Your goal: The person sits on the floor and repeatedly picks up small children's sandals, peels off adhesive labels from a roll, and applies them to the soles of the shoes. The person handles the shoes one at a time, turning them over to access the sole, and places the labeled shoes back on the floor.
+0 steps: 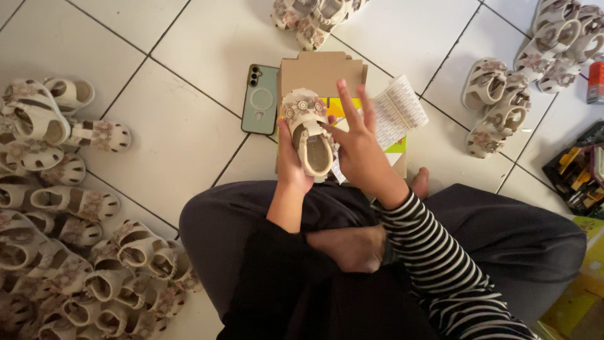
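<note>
- Your left hand (290, 165) grips a small cream sandal (307, 133) from below, toe end with its flower trim pointing away from you, the open heel toward you.
- Your right hand (356, 143) is open, fingers spread, its fingertips touching the sandal's right side; it grips nothing.
- The sandal is held above a brown cardboard box (321, 72) that lies on the tiled floor (182, 126) just in front of your crossed legs.
- A printed paper sheet (397, 112) lies on the box to the right of your hands.
- A pale green phone (261, 99) lies face down just left of the box.
- A pile of matching sandals (60, 220) covers the floor on your left, and more pairs (503, 107) lie to the right.
</note>
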`<act>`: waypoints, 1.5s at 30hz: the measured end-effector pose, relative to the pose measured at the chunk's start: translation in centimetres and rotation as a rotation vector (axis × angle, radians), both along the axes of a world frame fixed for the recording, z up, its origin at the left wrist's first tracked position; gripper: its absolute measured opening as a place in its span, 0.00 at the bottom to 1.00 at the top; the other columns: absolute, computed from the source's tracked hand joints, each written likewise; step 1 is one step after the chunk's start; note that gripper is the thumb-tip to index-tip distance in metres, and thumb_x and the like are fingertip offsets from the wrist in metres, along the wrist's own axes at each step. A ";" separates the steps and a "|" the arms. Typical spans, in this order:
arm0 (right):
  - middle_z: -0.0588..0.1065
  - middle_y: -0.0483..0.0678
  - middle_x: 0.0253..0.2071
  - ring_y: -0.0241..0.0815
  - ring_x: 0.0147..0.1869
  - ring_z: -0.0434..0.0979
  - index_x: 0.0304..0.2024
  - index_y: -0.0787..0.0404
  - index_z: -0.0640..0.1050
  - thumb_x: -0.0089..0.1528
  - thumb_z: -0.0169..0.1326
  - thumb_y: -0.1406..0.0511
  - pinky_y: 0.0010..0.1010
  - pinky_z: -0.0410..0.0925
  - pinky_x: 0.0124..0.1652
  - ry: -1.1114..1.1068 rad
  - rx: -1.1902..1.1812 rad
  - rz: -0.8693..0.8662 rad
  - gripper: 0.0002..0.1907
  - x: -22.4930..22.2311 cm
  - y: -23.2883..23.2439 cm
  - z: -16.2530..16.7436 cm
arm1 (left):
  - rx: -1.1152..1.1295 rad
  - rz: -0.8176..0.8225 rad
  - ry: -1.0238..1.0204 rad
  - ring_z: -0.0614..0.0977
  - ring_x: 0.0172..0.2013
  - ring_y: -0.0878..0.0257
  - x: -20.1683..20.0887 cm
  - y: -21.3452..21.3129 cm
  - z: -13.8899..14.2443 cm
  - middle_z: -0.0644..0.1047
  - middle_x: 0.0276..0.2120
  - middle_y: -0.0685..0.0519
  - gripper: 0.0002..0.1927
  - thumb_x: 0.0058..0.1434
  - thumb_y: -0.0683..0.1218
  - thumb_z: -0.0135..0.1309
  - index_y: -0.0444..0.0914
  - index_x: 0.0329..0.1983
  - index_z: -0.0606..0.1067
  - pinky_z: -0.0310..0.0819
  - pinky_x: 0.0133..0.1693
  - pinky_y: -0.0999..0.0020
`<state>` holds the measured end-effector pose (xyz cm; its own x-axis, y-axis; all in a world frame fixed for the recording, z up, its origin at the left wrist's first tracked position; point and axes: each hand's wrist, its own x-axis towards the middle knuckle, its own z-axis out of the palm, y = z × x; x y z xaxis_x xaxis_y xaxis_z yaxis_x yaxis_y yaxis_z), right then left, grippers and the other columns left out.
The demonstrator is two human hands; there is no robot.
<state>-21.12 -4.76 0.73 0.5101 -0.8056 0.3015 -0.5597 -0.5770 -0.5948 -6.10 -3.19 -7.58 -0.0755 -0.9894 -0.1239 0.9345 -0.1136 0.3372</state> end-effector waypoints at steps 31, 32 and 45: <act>0.79 0.48 0.41 0.37 0.42 0.80 0.43 0.66 0.79 0.67 0.58 0.64 0.28 0.77 0.47 -0.323 0.763 -0.387 0.10 -15.3 -31.2 0.8 | 0.139 0.019 -0.369 0.78 0.53 0.56 2.3 -10.6 -2.2 0.75 0.56 0.48 0.26 0.73 0.59 0.39 0.38 0.65 0.67 0.78 0.52 0.54; 0.78 0.49 0.40 0.37 0.41 0.80 0.40 0.67 0.78 0.66 0.61 0.63 0.28 0.77 0.46 -0.275 0.714 -0.415 0.11 -15.4 -33.8 -0.2 | 0.162 0.068 -0.359 0.79 0.52 0.57 2.4 -10.9 -2.7 0.76 0.54 0.48 0.24 0.74 0.57 0.40 0.38 0.63 0.68 0.79 0.50 0.54; 0.81 0.50 0.40 0.41 0.45 0.80 0.34 0.65 0.81 0.59 0.66 0.72 0.33 0.76 0.46 -0.269 -0.017 -0.753 0.05 -11.7 -49.3 -12.7 | 0.248 0.203 -0.483 0.80 0.45 0.58 2.4 -12.1 -4.8 0.77 0.44 0.48 0.18 0.72 0.52 0.42 0.35 0.54 0.72 0.82 0.45 0.57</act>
